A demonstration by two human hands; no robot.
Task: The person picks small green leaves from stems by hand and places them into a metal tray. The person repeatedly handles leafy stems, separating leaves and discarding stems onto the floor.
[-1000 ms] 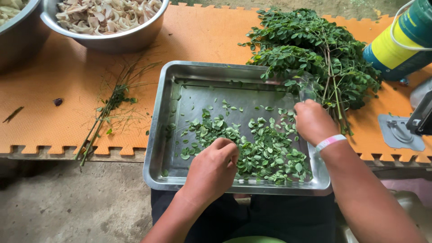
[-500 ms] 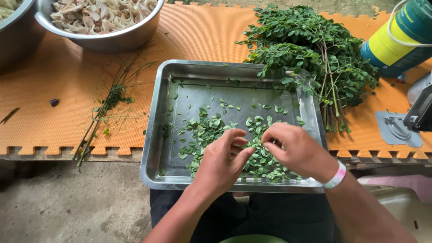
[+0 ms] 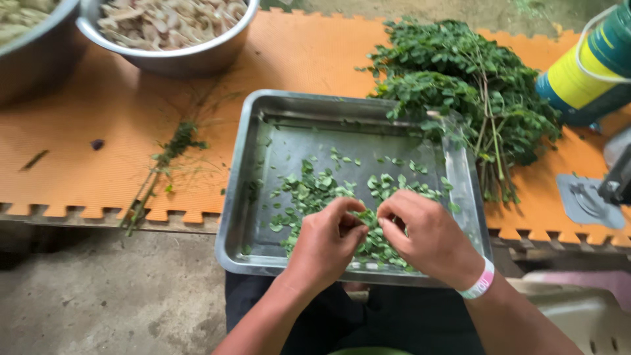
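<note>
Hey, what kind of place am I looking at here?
Probably an informal food-prep spot at ground level: an orange foam mat over bare concrete, a steel tray of picked leaves, a pile of leafy sprigs, and big metal bowls.

An orange foam mat (image 3: 85,151) carries two steel bowls (image 3: 174,36), the nearer one heaped with pale sliced pieces, a few stripped green stalks (image 3: 164,164) and a yellow-and-green canister (image 3: 585,72) at the far right.

One head-worn camera looks steeply down (close) over the tray (image 3: 250,171).
</note>
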